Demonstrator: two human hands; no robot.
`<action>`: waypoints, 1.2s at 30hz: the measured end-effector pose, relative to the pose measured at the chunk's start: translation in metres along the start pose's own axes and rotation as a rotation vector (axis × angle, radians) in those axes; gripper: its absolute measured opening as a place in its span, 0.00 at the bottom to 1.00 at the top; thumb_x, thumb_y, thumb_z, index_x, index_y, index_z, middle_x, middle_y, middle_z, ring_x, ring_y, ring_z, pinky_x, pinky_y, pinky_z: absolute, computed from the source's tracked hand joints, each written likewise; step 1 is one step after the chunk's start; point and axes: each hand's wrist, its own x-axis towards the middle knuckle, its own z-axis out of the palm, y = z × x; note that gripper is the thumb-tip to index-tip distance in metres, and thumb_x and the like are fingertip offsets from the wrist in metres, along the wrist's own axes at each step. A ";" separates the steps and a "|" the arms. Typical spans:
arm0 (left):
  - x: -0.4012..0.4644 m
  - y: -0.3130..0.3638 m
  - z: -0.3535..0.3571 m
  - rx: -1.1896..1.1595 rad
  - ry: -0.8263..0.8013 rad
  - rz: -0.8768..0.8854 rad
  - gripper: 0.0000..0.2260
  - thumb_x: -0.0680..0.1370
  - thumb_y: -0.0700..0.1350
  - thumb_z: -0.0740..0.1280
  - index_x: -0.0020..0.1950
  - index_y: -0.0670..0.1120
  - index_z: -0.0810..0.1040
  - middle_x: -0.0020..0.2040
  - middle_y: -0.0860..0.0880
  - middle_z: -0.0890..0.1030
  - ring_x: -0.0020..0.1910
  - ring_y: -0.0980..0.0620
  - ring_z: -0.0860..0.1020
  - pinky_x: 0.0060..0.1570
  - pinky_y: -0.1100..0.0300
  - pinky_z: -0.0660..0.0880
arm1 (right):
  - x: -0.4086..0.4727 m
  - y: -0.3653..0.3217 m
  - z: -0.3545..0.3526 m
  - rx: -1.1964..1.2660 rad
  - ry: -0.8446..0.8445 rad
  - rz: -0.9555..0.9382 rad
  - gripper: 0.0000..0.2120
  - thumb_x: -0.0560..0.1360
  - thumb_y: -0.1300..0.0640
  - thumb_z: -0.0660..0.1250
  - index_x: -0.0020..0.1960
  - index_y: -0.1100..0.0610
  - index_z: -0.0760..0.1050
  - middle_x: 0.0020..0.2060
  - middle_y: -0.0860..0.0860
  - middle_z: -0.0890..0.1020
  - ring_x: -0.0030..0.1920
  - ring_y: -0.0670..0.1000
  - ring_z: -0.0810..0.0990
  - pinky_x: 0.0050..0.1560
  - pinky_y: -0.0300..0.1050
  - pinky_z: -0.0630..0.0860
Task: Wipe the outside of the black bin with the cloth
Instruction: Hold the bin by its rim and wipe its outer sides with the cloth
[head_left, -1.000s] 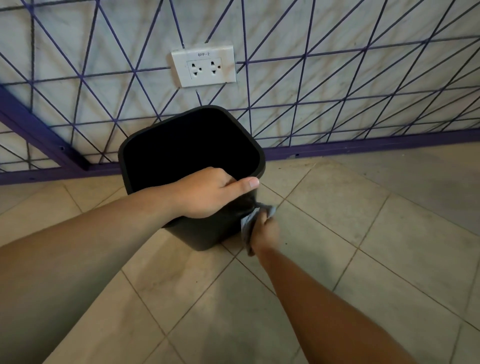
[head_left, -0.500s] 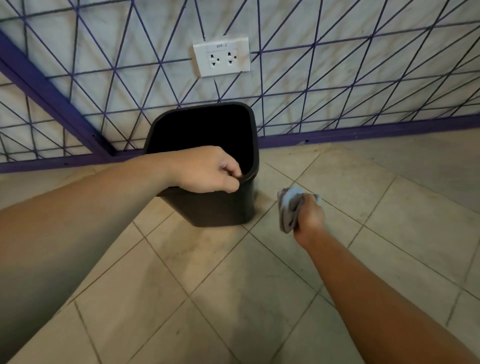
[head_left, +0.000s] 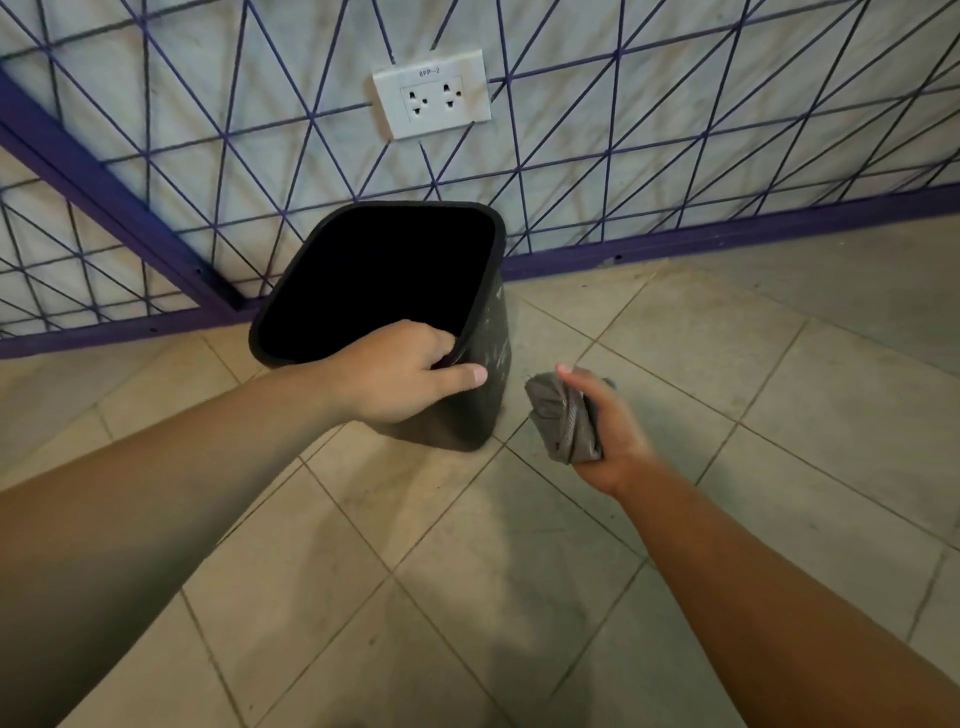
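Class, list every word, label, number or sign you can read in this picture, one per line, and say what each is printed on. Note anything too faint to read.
"BPP-2": small grey print at the top of the white wall socket plate; the first letter is slightly blurred and could be an 8.
Black bin: only pale smears on its side, no lettering.
Cloth: no text visible.

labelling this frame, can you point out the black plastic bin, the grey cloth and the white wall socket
black plastic bin (head_left: 491, 358): head view, on its scuffed right outer wall.
grey folded cloth (head_left: 563, 418): head view, on the bundle's middle, gripped by the right hand.
white double wall socket (head_left: 432, 94): head view, on the plate's centre.
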 end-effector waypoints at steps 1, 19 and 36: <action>-0.003 -0.004 -0.004 -0.011 -0.040 0.000 0.13 0.80 0.56 0.65 0.40 0.51 0.78 0.36 0.53 0.81 0.40 0.57 0.80 0.44 0.53 0.77 | 0.002 0.001 -0.002 -0.028 -0.012 0.008 0.20 0.71 0.51 0.83 0.58 0.57 0.82 0.39 0.52 0.88 0.37 0.49 0.86 0.35 0.39 0.83; 0.015 0.000 0.008 0.158 0.096 0.006 0.29 0.82 0.64 0.46 0.63 0.45 0.76 0.51 0.48 0.84 0.51 0.51 0.82 0.54 0.47 0.80 | 0.023 0.025 0.043 -0.153 0.298 -0.057 0.13 0.95 0.50 0.54 0.72 0.54 0.72 0.52 0.54 0.81 0.52 0.54 0.81 0.54 0.47 0.77; 0.020 0.014 0.010 0.107 0.151 0.087 0.22 0.83 0.58 0.53 0.32 0.48 0.66 0.25 0.52 0.67 0.23 0.53 0.69 0.30 0.55 0.67 | 0.063 0.051 0.082 0.111 0.328 -0.107 0.28 0.94 0.41 0.51 0.80 0.58 0.76 0.72 0.58 0.84 0.68 0.54 0.83 0.67 0.50 0.81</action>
